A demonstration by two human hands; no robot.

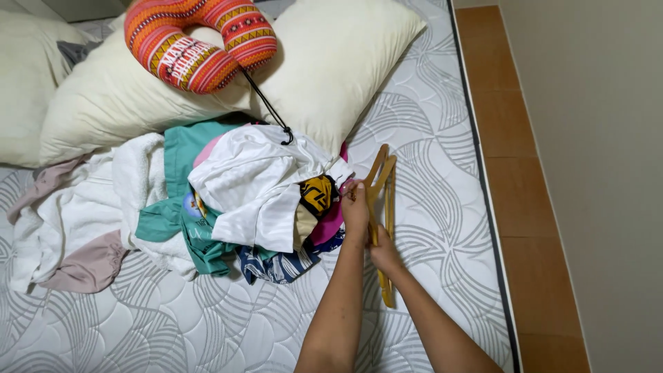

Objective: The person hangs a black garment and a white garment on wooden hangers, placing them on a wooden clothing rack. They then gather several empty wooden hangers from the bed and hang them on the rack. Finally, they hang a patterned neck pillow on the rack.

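Hands, left (356, 211) & right (383, 254), gripping wooden hanger (382, 181) w/ arms outstretched.

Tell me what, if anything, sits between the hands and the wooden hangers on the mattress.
Nothing visible does. The left hand and right hand are already on the wooden hangers, which lie on the mattress just right of the clothes pile. The pile's edge lies beside the left hand.
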